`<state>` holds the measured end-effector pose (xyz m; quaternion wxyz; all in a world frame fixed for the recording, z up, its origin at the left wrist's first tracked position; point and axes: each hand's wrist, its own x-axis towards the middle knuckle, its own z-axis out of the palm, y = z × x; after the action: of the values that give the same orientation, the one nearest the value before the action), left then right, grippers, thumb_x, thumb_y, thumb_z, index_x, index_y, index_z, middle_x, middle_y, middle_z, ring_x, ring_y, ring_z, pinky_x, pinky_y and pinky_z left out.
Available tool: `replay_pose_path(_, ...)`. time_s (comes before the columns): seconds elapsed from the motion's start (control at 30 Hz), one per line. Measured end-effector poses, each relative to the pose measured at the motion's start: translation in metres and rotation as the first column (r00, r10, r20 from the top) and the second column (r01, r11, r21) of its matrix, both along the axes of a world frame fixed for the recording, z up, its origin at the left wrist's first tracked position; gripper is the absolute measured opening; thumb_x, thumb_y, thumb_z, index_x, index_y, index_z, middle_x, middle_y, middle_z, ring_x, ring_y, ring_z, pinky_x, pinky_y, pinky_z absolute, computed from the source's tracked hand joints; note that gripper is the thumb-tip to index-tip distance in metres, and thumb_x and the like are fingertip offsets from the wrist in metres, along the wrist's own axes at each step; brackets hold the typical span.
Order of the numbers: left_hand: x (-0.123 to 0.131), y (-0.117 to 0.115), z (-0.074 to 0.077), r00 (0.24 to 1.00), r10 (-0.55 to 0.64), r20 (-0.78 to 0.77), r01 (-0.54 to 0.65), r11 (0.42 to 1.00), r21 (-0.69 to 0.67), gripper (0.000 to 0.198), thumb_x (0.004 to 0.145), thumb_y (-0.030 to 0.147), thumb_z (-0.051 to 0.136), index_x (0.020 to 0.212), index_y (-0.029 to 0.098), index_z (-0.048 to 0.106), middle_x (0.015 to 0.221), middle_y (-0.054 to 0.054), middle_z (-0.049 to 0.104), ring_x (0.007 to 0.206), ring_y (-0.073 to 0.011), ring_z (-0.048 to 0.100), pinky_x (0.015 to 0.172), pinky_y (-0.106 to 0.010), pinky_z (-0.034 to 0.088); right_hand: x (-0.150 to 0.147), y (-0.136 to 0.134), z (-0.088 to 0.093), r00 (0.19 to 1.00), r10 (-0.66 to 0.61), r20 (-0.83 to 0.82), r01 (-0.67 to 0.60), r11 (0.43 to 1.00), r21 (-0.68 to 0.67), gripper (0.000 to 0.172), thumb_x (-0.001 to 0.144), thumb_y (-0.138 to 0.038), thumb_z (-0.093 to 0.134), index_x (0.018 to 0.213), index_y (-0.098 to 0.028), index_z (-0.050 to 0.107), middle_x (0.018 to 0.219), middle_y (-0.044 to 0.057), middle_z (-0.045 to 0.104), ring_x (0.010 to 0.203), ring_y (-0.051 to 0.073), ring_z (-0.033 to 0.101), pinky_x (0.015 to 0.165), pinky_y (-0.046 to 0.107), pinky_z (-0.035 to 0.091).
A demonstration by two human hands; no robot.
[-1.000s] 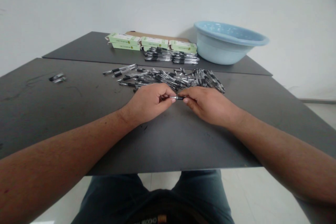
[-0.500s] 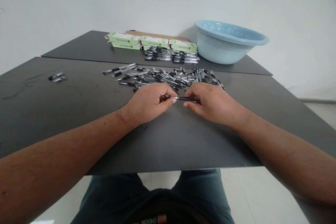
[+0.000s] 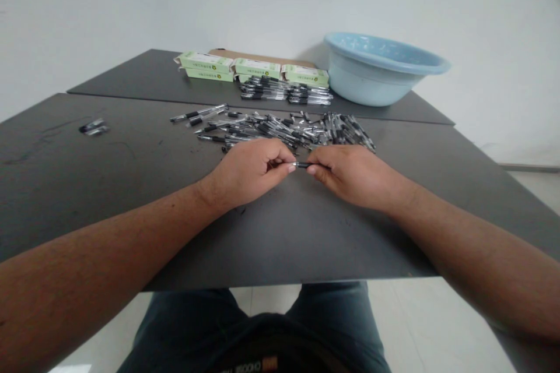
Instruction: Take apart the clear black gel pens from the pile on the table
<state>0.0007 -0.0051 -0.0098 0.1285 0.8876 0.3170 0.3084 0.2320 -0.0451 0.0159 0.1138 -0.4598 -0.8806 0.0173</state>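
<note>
My left hand (image 3: 249, 172) and my right hand (image 3: 350, 175) meet just above the dark table (image 3: 271, 233), both pinched on one slim black pen (image 3: 301, 165) that runs between their fingertips. Only a short middle piece of the pen shows; its ends are hidden in my fingers. Right behind my hands lies a spread heap of loose pens and pen parts (image 3: 284, 128).
Three pale green boxes (image 3: 254, 69) stand at the back with a neat row of pens (image 3: 284, 92) in front of them. A light blue basin (image 3: 380, 70) sits back right. Two small pen pieces (image 3: 93, 127) lie far left. The table's front edge is near my lap.
Half a second ago my right hand had drawn away to the right, showing more of the pen. Now it is back close to my left hand, with less pen showing.
</note>
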Motion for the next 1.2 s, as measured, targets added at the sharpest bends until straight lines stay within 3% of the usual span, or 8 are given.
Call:
replay_pose_path(0.3,-0.0002,0.0005,0.0,0.999,-0.043,0.011,0.043,0.999,0.017,0.012,0.088,0.026,0.065,0.094,0.021,0.073,0.085,0.002,0.074,0.078,-0.0132,0.068,0.07,-0.024,0.047,-0.001,0.0003,-0.0015,0.998,0.047,-0.05,-0.049,0.998,-0.045,0.022,0.099,-0.028,0.049,0.101,-0.018,0.069,0.09,0.007,0.074,0.081,0.019,0.067,0.073,0.029,0.042)
replay_pose_path(0.43,-0.0007,-0.0011,0.0015,0.999,0.001,0.051,-0.002,1.0,0.002,0.01,0.087,0.024,0.065,0.091,0.02,0.073,0.082,0.002,0.074,0.075,-0.0129,0.068,0.068,-0.024,0.046,0.0025,0.0016,-0.004,0.989,0.025,-0.147,-0.025,1.0,0.002,0.018,0.094,-0.027,0.059,0.109,-0.019,0.066,0.097,0.004,0.074,0.086,0.018,0.068,0.075,0.027,0.045)
replay_pose_path(0.57,-0.0012,-0.0012,0.0019,0.996,0.014,0.083,-0.014,1.0,-0.01,0.009,0.087,0.023,0.065,0.091,0.02,0.073,0.081,0.002,0.073,0.074,-0.0122,0.068,0.068,-0.023,0.046,0.0064,0.0034,-0.0033,0.99,0.013,-0.138,-0.005,0.998,0.057,0.013,0.094,-0.027,0.06,0.103,-0.02,0.067,0.096,0.004,0.074,0.089,0.019,0.068,0.076,0.027,0.046)
replay_pose_path(0.7,-0.002,0.0,0.0021,0.997,-0.03,0.069,0.031,0.999,-0.012,0.009,0.088,0.023,0.064,0.09,0.021,0.073,0.083,0.002,0.074,0.077,-0.0125,0.068,0.069,-0.023,0.047,0.0069,0.0034,-0.0022,0.994,0.029,-0.109,-0.031,0.999,-0.016,0.018,0.098,-0.027,0.053,0.105,-0.02,0.068,0.096,0.004,0.075,0.087,0.019,0.069,0.077,0.028,0.046)
replay_pose_path(0.87,-0.0026,-0.0001,0.0011,0.997,-0.011,0.071,0.011,1.0,0.002,0.008,0.087,0.023,0.065,0.088,0.02,0.072,0.079,0.003,0.072,0.073,-0.0118,0.067,0.067,-0.023,0.046,0.0076,0.0036,-0.0023,0.986,0.008,-0.168,-0.01,1.0,-0.009,0.016,0.092,-0.029,0.063,0.105,-0.02,0.065,0.096,0.004,0.073,0.086,0.018,0.067,0.075,0.027,0.046)
replay_pose_path(1.03,-0.0026,-0.0009,0.001,0.997,-0.038,0.072,0.038,0.999,0.001,0.009,0.088,0.023,0.063,0.092,0.021,0.071,0.084,0.002,0.073,0.075,-0.012,0.068,0.068,-0.023,0.047,0.0074,0.0033,-0.0014,0.99,0.059,-0.128,-0.072,0.992,-0.102,0.02,0.1,-0.027,0.049,0.106,-0.02,0.066,0.097,0.005,0.074,0.088,0.019,0.068,0.079,0.029,0.047)
replay_pose_path(1.2,-0.0032,0.0,0.001,0.998,-0.028,0.052,0.028,1.0,-0.003,0.01,0.089,0.025,0.062,0.092,0.02,0.071,0.083,0.001,0.073,0.076,-0.0137,0.068,0.069,-0.025,0.048,0.0072,0.0036,-0.0029,0.986,0.029,-0.167,-0.04,0.997,-0.063,0.015,0.095,-0.027,0.059,0.106,-0.02,0.065,0.096,0.004,0.073,0.087,0.019,0.067,0.076,0.029,0.047)
